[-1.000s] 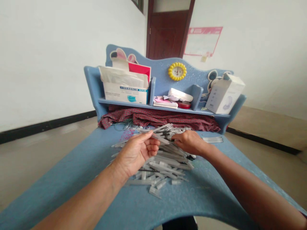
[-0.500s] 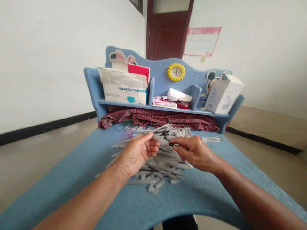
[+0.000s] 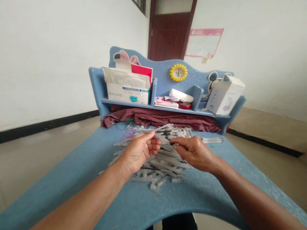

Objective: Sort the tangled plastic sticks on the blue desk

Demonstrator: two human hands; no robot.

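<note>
My left hand (image 3: 142, 150) is closed, its thumb and forefinger pinching a clear pen barrel (image 3: 161, 138) that points toward the other hand. Between the thumb and forefinger of my right hand (image 3: 192, 151) sits a small black pen part (image 3: 171, 143); its exact kind is hard to make out. The two pieces meet or nearly meet; I cannot tell whether they are joined. Below and behind both hands spreads a heap of clear plastic pen parts (image 3: 165, 164), some with black pieces among them. Several finished-looking pens (image 3: 212, 140) lie side by side to the right.
A blue desk (image 3: 79, 179) carries a raised shelf at the back. On it stand a mask box (image 3: 127, 92), papers (image 3: 165, 103), a red round tin (image 3: 184, 105) and a white box (image 3: 224, 95). A checked cloth (image 3: 155, 118) lies beneath the shelf.
The view has shifted slightly, so everything sits a little further right. Both hands keep nearly the same pose and grip, with the pen pieces still close together.
</note>
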